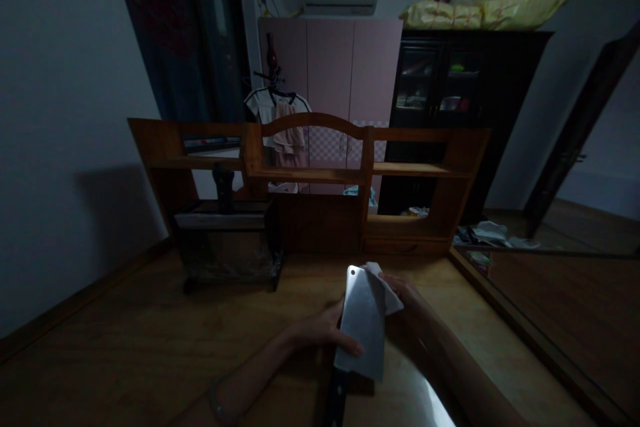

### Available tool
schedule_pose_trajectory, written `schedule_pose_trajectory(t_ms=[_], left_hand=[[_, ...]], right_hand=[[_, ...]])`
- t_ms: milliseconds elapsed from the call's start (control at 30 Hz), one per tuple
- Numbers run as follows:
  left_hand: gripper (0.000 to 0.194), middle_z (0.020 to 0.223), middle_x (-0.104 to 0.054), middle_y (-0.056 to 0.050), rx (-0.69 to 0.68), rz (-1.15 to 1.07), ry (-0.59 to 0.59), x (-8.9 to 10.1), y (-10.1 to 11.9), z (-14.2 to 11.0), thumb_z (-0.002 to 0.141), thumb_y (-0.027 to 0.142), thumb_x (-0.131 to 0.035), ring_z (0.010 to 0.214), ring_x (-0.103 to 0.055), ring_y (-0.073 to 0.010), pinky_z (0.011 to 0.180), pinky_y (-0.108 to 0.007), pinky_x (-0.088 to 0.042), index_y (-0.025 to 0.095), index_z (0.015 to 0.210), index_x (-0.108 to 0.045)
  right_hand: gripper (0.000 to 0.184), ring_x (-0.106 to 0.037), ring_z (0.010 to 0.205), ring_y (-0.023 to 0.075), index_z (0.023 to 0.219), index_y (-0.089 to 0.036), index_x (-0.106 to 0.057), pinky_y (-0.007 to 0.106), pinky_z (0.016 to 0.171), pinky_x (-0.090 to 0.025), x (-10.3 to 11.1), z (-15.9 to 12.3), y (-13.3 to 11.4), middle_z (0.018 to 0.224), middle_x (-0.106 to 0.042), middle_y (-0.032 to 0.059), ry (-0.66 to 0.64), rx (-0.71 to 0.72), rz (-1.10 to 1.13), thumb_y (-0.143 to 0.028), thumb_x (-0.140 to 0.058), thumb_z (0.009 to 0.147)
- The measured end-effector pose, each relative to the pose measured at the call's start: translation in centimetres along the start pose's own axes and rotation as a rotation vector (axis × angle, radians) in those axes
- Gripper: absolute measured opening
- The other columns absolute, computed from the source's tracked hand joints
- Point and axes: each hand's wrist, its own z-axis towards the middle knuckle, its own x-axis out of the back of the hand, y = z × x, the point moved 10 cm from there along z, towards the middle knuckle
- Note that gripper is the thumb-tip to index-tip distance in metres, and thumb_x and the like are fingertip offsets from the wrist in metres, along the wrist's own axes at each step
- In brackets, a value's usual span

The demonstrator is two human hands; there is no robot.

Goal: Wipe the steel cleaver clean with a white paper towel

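A cleaver point(363, 327) with a wide steel blade and a black riveted handle is tilted over the wooden desk, its tip end pointing away from me. My left hand point(333, 330) grips the blade from the left side, thumb lying across the flat near the handle; its other fingers are hidden behind the steel. At the upper right edge of the blade, my right hand point(400, 290) pinches a white cloth or tissue point(390, 293), which touches the blade near the far corner. Part of the right hand's fingers is covered by the white piece.
A black knife block point(230, 240) holding a black-handled tool point(224, 183) stands at the left on the wooden desk point(150, 340). Behind it rises a wooden shelf unit point(313, 177). The desk's raised edge point(520, 320) runs along the right. A wall borders the left.
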Motion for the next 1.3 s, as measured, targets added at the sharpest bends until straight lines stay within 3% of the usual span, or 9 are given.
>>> schedule_pose_trajectory(t_ms=[200,467,700,1000,1133,1300], left_hand=[[0.092,0.119,-0.056,-0.006,0.009,-0.001,0.006,0.3,-0.8,0.3,0.054,0.026,-0.087,0.106,-0.054,-0.0246,0.087,-0.036,-0.046,0.022,0.134,-0.04],[0.087,0.12,-0.055,-0.006,-0.052,0.01,-0.003,0.1,0.1,0.2,0.054,0.025,-0.087,0.111,-0.051,-0.0256,0.09,-0.038,-0.046,0.021,0.129,-0.043],[0.082,0.113,-0.058,-0.005,-0.036,0.018,0.002,0.2,-0.4,0.3,0.054,0.028,-0.087,0.109,-0.051,-0.0262,0.093,-0.041,-0.043,0.021,0.126,-0.048],[0.085,0.118,-0.056,-0.006,-0.031,0.014,0.0,0.1,-0.2,0.2,0.055,0.027,-0.087,0.11,-0.052,-0.026,0.091,-0.038,-0.045,0.021,0.128,-0.045],[0.084,0.118,-0.056,-0.006,-0.007,0.018,-0.003,0.2,-0.6,0.3,0.054,0.029,-0.087,0.11,-0.052,-0.0266,0.09,-0.039,-0.045,0.021,0.127,-0.046],[0.087,0.118,-0.057,-0.007,-0.004,-0.01,-0.015,0.1,-0.8,0.3,0.055,0.027,-0.087,0.108,-0.053,-0.0261,0.088,-0.039,-0.046,0.023,0.13,-0.044]], right_hand=[[0.026,-0.061,0.059,0.0197,0.08,-0.014,-0.068,0.031,0.058,-0.045,-0.4,0.0,0.4,0.058,-0.065,0.0049,-0.007,-0.048,0.081,-0.039,-0.069,0.074],[0.024,-0.06,0.057,0.0185,0.078,-0.013,-0.068,0.029,0.056,-0.043,-0.2,0.1,0.1,0.062,-0.067,0.0058,-0.002,-0.032,0.075,-0.036,-0.073,0.07],[0.016,-0.059,0.057,0.0174,0.076,-0.015,-0.068,0.027,0.055,-0.042,-0.4,-0.4,-0.5,0.064,-0.068,0.0055,0.017,0.007,0.088,-0.031,-0.069,0.075],[0.02,-0.06,0.058,0.0189,0.079,-0.013,-0.069,0.03,0.06,-0.044,-1.4,-1.2,-0.3,0.06,-0.067,0.0061,0.007,-0.04,0.094,-0.033,-0.067,0.076],[0.022,-0.06,0.056,0.018,0.08,-0.012,-0.069,0.03,0.057,-0.044,-2.2,-1.4,-0.5,0.062,-0.067,0.0062,-0.02,-0.018,0.106,-0.034,-0.07,0.072],[0.02,-0.06,0.056,0.0178,0.082,-0.015,-0.068,0.029,0.055,-0.043,-1.7,-1.0,-1.4,0.063,-0.067,0.0048,0.016,0.029,0.102,-0.032,-0.072,0.071]])
